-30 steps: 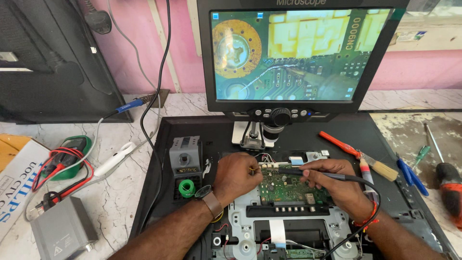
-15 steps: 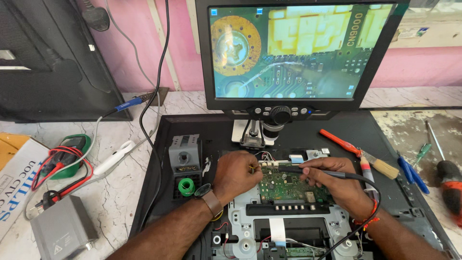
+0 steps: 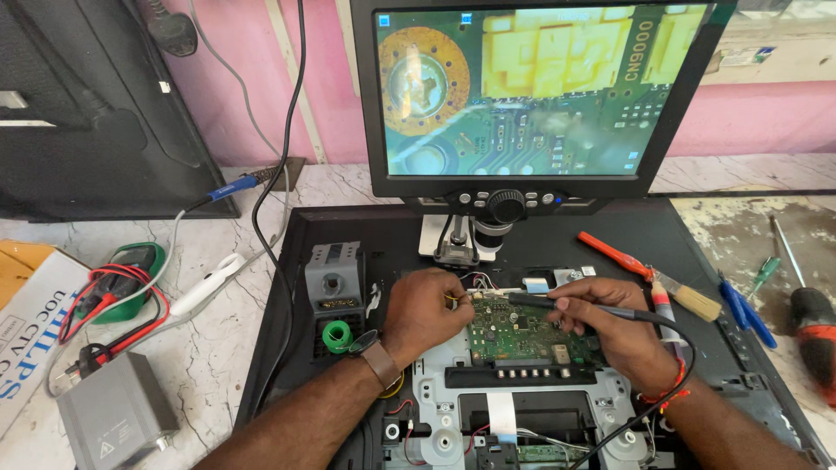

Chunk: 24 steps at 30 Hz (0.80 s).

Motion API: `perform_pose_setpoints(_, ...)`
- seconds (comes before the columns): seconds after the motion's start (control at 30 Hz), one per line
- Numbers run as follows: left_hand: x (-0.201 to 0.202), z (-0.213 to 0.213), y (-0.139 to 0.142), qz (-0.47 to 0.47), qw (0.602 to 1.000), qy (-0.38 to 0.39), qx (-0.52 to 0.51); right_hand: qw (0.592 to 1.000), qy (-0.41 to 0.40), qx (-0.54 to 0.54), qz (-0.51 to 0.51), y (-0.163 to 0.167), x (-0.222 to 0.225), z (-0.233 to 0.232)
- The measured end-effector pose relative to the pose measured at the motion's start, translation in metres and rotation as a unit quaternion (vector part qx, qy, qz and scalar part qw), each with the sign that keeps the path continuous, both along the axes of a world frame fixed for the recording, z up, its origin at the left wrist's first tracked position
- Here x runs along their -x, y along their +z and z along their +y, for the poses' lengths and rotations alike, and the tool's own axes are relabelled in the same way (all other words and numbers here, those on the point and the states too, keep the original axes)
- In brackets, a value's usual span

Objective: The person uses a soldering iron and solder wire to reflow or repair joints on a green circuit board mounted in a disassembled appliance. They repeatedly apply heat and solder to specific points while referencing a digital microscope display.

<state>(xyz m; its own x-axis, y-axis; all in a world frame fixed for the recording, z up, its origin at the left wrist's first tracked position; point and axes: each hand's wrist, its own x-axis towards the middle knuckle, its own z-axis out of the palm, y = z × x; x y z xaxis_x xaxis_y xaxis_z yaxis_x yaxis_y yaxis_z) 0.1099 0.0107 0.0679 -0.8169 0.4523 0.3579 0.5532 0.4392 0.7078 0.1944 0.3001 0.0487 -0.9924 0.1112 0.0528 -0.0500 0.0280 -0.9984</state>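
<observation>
- My left hand [image 3: 427, 312] pinches a thin wire at the green circuit board [image 3: 527, 335] edge
- My right hand [image 3: 610, 326], grip pressed around the black soldering iron [image 3: 557, 302], tip on the board's top edge
- Beyond, the microscope monitor [image 3: 531, 91] shows magnified board

Electronics repair workshop, microscope monitor [image 3: 531, 87], circuit board [image 3: 527, 335], screwdrivers [image 3: 814, 326], test leads [image 3: 104, 296]

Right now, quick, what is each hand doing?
Left hand: closed, fingertips pinched at the edge of the green circuit board; what it pinches cannot be told.
Right hand: closed on the black soldering iron, tip at the board.
</observation>
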Motion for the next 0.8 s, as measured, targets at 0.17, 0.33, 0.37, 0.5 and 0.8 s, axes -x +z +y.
perform_pose_setpoints(0.17, -0.001, -0.002, 0.002, -0.005, 1.0, -0.002, -0.015, 0.999, 0.002, 0.028, 0.034, -0.001, -0.001, 0.002)
perform_pose_setpoints(0.33, -0.001, -0.003, 0.003, 0.004, 1.0, -0.005, -0.011, 0.999, -0.009, 0.03, 0.039, -0.002, -0.001, 0.003)
perform_pose_setpoints(0.37, -0.003, -0.003, 0.003, 0.004, 1.0, -0.008, -0.011, 0.999, -0.01, 0.031, 0.043, -0.002, -0.001, 0.003)
perform_pose_setpoints(0.5, -0.005, -0.002, 0.005, -0.01, 1.0, -0.016, -0.009, 0.999, -0.014, 0.017, 0.043, 0.0, -0.003, 0.002)
perform_pose_setpoints(0.8, -0.009, -0.003, 0.009, 0.008, 0.995, -0.072, -0.066, 0.998, -0.003, 0.013, 0.067, 0.012, -0.004, -0.007)
